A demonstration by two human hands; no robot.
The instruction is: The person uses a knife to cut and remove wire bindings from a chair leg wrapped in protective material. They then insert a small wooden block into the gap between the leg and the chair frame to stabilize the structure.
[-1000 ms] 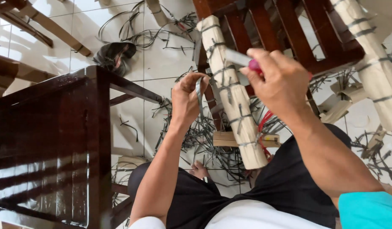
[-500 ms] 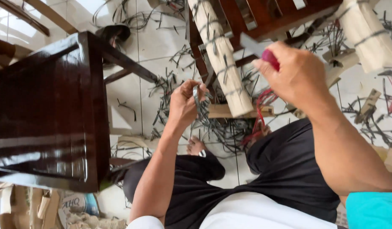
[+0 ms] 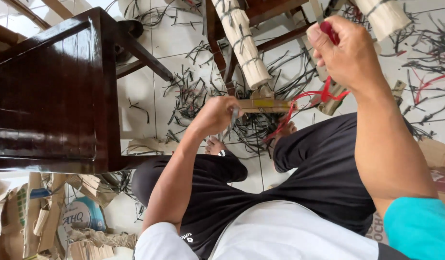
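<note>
While the red-handled tool is gripped in the closed right hand near the top of the view, a thin dark strip seems to be pinched by the left hand, above the littered floor. It is judged light and springy, best held close to its end.

Bright daylight, glare on glossy dark chair & floor tiles; sharp overall.

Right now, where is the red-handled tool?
In the head view it is at the upper right, gripped in the right hand, its red handle showing above the fingers, near the wrapped chair leg.
</note>
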